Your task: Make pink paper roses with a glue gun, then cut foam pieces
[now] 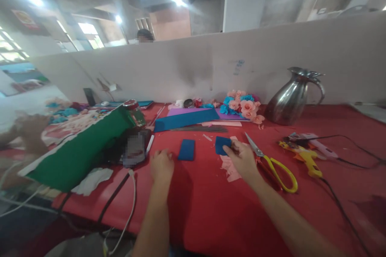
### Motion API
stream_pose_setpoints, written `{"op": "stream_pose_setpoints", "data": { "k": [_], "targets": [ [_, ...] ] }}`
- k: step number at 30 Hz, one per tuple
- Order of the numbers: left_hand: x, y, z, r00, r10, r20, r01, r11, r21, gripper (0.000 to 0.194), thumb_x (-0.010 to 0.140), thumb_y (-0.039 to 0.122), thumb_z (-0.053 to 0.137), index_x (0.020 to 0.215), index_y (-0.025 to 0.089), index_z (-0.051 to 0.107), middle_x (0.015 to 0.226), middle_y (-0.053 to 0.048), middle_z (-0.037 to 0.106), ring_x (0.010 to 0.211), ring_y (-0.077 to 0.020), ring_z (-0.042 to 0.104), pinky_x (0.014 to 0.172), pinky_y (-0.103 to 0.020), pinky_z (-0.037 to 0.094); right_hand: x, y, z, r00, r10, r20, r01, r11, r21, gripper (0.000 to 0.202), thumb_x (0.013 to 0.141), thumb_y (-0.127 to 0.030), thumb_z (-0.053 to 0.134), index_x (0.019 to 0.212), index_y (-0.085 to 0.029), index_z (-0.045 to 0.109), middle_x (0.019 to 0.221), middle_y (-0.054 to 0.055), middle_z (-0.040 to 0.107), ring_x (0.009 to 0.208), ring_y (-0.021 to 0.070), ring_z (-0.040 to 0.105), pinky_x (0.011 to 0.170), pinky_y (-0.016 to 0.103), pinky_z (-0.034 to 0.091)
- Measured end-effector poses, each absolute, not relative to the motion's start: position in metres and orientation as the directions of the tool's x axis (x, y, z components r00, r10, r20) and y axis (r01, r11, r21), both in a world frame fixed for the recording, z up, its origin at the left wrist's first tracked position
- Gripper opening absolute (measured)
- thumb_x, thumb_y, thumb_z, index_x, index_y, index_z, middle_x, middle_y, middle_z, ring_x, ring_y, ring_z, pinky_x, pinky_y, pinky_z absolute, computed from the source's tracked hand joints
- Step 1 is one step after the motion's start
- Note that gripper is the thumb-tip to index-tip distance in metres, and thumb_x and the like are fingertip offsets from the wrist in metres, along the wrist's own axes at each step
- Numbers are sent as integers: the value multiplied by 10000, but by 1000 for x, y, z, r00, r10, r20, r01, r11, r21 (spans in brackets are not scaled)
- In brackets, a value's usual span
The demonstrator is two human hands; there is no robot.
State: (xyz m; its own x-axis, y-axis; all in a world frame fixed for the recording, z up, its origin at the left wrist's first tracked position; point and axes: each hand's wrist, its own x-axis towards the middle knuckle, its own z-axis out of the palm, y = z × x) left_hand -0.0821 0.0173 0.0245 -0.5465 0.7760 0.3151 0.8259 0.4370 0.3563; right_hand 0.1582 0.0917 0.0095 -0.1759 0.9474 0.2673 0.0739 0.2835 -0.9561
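My right hand (pixel 243 158) pinches a small dark-blue paper piece (pixel 221 145) between thumb and fingers, just above the red table. Beneath and beside that hand lie pink crepe paper scraps (pixel 229 168). My left hand (pixel 162 165) rests on the table with loosely bent fingers and nothing visible in them. Just right of it, apart from the fingers, a blue paper rectangle (pixel 186 149) lies flat. Scissors with yellow handles (pixel 277 170) lie right of my right hand, blades pointing away. Farther back, a long blue paper strip (pixel 187 119) lies across a purple sheet (pixel 193 111).
Pink and blue paper flowers (pixel 243 105) are heaped by the wall. A metal jug (pixel 288 98) and yellow and pink glue guns (pixel 312 163) with cords stand or lie right. Left are a green divider (pixel 81 152), a phone (pixel 134 150), a jar (pixel 134 113) and a co-worker's blurred arm (pixel 31 136).
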Motion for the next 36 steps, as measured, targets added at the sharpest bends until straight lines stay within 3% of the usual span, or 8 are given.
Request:
{"op": "stream_pose_setpoints", "data": {
  "k": [3,6,10,15,19,25,30,36],
  "targets": [
    [-97,4,23,-628,723,288,775,613,153,230,763,241,555,880,78,667,917,-219,634,914,-337,591,794,-413,410,159,92,9,-156,953,262,33,270,-962,259,763,-386,603,873,-153,619,832,84,693,784,231,647,732,356,501],
    [-97,0,22,-658,726,199,752,629,196,182,772,240,534,811,104,649,829,-201,653,836,-323,613,711,-379,415,158,89,12,-148,953,264,30,271,-962,284,760,-404,606,887,-150,623,836,89,695,792,239,652,744,368,501],
    [-89,3,28,-707,692,150,636,527,564,37,699,209,592,680,180,606,654,-75,632,664,-247,605,597,-314,387,156,87,14,-144,954,263,15,268,-963,326,758,-440,604,913,-154,624,850,89,697,796,237,650,735,364,508],
    [-45,29,49,-484,858,173,198,-85,977,165,652,317,669,710,166,640,636,5,607,598,-137,542,594,-246,408,147,81,18,-132,974,185,-19,184,-983,316,732,-453,609,854,-161,615,701,35,664,583,175,597,489,263,459],
    [-4,54,59,-309,942,129,-39,-148,988,206,655,348,691,726,154,689,667,-18,634,625,-129,549,637,-252,437,141,81,18,-174,972,159,-97,144,-985,301,721,-429,603,868,-167,619,698,26,659,516,147,553,417,240,410],
    [5,61,37,-309,933,183,51,-176,983,149,616,312,724,656,168,723,979,-86,652,886,-205,600,750,-293,467,138,84,12,-223,965,135,-145,104,-984,192,722,-335,605,845,-189,624,732,14,675,592,159,608,491,254,485],
    [10,58,29,-267,960,82,18,-80,997,184,643,319,703,720,151,714,674,-36,661,636,-150,570,642,-272,455,140,83,14,-292,954,73,-186,19,-982,198,700,-320,635,840,-180,621,741,6,675,568,140,600,486,245,503],
    [14,61,27,-344,930,130,38,-124,991,168,653,319,690,714,162,695,689,-18,671,631,-138,572,628,-256,449,142,81,25,-320,942,97,-237,19,-971,184,681,-328,662,794,-189,622,747,5,678,650,152,630,570,265,538]
  ]
}}
